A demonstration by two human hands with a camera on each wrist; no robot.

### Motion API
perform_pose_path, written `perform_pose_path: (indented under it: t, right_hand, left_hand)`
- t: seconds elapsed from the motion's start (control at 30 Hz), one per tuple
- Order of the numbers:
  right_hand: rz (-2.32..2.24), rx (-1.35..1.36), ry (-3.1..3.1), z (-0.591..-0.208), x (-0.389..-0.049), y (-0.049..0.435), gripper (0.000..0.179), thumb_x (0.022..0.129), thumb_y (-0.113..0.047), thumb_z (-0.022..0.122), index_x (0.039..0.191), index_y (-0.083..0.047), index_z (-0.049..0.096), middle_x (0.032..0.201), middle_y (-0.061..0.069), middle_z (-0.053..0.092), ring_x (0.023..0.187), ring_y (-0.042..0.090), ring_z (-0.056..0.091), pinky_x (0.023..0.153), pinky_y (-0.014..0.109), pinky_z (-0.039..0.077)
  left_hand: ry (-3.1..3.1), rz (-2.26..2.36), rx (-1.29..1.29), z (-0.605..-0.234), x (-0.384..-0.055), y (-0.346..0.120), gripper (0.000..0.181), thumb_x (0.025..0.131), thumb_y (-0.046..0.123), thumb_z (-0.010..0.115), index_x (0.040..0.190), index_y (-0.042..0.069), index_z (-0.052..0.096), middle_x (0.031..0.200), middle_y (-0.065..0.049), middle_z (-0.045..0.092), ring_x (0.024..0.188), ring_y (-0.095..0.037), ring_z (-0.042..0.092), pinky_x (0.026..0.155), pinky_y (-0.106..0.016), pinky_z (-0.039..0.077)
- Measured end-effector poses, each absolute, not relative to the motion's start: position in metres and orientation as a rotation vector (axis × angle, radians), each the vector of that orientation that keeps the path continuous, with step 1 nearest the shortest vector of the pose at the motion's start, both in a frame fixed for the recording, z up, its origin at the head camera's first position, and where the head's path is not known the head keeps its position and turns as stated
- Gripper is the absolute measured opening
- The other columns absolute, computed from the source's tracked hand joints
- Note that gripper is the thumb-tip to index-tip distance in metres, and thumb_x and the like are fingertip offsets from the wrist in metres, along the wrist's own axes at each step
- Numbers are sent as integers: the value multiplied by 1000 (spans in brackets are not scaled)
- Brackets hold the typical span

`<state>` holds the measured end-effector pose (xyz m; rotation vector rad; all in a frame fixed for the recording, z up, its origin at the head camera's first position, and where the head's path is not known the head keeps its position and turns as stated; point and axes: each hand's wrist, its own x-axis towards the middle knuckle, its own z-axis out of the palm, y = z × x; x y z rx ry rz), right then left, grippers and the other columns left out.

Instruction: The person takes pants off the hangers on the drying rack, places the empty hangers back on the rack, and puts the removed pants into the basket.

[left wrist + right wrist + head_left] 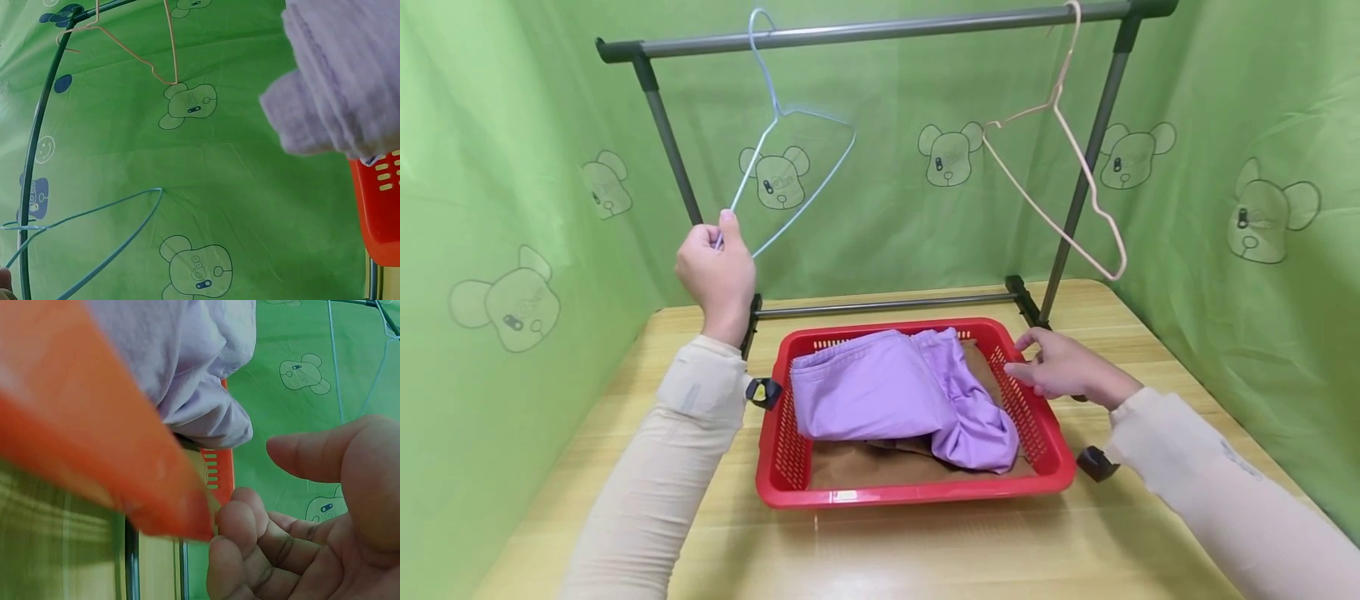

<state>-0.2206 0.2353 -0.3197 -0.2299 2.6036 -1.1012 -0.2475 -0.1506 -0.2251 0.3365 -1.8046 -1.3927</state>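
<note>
In the head view my left hand grips the lower left corner of a light blue clothes hanger, whose hook sits over the rack's top bar. My right hand is at the right rim of a red plastic basket, thumb and fingers apart and holding nothing. The right wrist view has the loosely bent fingers beside the basket's corner. A folded lilac garment lies in the basket on top of brown cloth.
A pink hanger hangs at the right end of the bar. The rack's base bar crosses the wooden table behind the basket. Green curtains with mouse-head drawings enclose the back and both sides.
</note>
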Motion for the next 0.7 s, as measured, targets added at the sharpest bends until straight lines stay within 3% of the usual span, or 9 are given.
perform_pose_path:
  t: [0.13, 0.37, 0.7]
  right_hand:
    - [-1138, -225, 2600, -324, -221, 237, 48, 96, -20, 61, 127, 8, 39, 70, 9, 55, 60, 18, 54, 58, 33, 53]
    - [-1169, -244, 2629, -329, -223, 237, 47, 95, -19, 62, 126, 10, 40, 69, 8, 55, 59, 18, 54, 56, 32, 52]
    - [-1206, -203, 2656, -333, -220, 244, 52, 95, -20, 61, 128, 13, 39, 73, 9, 55, 61, 17, 55, 61, 32, 53]
  left_hand:
    - [-1837, -1393, 350, -228, -249, -152, 27, 99, 27, 56, 75, 15, 54, 67, 2, 49, 61, -11, 42, 60, -22, 36]
    - [-1890, -1413, 326, -234, -250, -153, 27, 100, 24, 54, 99, 1, 67, 76, 1, 55, 69, -12, 48, 66, -23, 41]
    - [-1879, -1407, 211, -245, -248, -156, 25, 98, 18, 57, 115, 3, 66, 87, -5, 62, 75, -13, 51, 70, -23, 43]
